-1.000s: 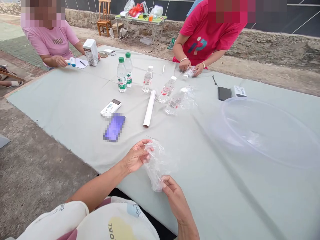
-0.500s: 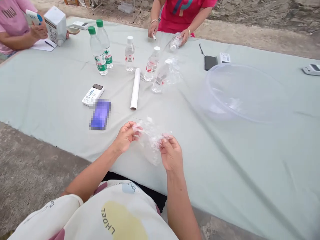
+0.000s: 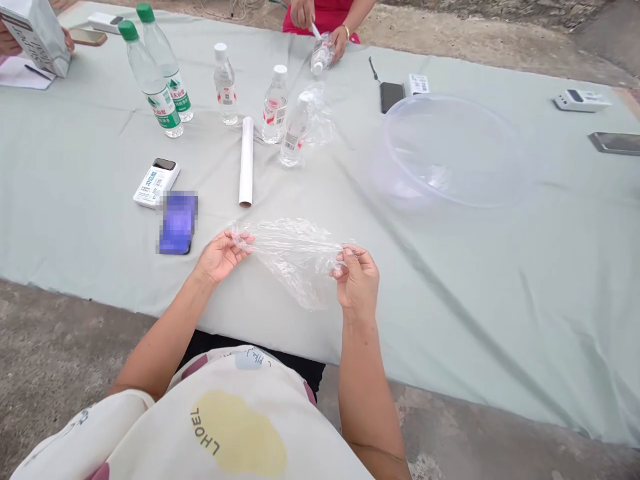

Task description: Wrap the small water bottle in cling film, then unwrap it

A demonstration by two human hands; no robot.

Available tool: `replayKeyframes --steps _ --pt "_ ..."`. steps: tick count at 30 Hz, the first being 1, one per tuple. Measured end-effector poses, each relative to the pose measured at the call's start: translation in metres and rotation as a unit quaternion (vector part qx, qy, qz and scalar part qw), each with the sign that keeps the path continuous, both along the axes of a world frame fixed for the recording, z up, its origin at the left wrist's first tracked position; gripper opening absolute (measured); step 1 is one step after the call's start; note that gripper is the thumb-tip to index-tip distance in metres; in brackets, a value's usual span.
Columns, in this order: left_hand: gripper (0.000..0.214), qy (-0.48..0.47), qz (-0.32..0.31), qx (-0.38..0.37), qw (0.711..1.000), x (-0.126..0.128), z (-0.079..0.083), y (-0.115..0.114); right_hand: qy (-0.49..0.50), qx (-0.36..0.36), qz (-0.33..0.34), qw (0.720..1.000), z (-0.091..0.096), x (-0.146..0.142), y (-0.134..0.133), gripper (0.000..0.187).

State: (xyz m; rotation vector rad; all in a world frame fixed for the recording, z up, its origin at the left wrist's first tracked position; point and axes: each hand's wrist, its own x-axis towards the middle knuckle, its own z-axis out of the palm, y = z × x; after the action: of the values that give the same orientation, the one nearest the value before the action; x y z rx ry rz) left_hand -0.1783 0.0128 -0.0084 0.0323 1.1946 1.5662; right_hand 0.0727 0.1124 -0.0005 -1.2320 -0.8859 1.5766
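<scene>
A crumpled sheet of clear plastic wrap (image 3: 295, 257) stretches between my two hands, just above the near part of the table. My left hand (image 3: 220, 255) pinches its left end, and my right hand (image 3: 356, 275) grips the right end between thumb and fingers. Creases run straight across the upper part of the film, while a loose flap hangs down in the middle. Beyond it lies a white roll (image 3: 246, 162) with a cardboard core. Left of my left hand is a phone (image 3: 177, 223) with a blurred purple screen, touching a white power bank (image 3: 157, 182).
Two green-capped bottles (image 3: 159, 100) stand at left, with several smaller white-capped bottles (image 3: 275, 107) near the middle. A large clear basin (image 3: 450, 150) sits at right. Across the table, a person's hands (image 3: 340, 41) hold a wrapped bottle (image 3: 323, 53). Green cloth (image 3: 475, 300) covers the table.
My hands have moved apart, drawing the bunched wrap out wider between them. The view has shifted right and down. The other person's hand has come closer to the wrapped bottle.
</scene>
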Motion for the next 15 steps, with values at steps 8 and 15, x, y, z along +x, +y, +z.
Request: replayKeyframes --steps 8,15 --pt "0.023 0.609 -0.056 0.051 0.789 0.057 0.026 0.005 -0.041 -0.003 -0.039 0.998 -0.013 0.011 -0.002 0.031" --pt "0.023 0.684 -0.368 0.005 0.630 0.084 0.001 0.023 -0.043 -0.004 -0.081 0.996 -0.024 0.026 0.000 0.033"
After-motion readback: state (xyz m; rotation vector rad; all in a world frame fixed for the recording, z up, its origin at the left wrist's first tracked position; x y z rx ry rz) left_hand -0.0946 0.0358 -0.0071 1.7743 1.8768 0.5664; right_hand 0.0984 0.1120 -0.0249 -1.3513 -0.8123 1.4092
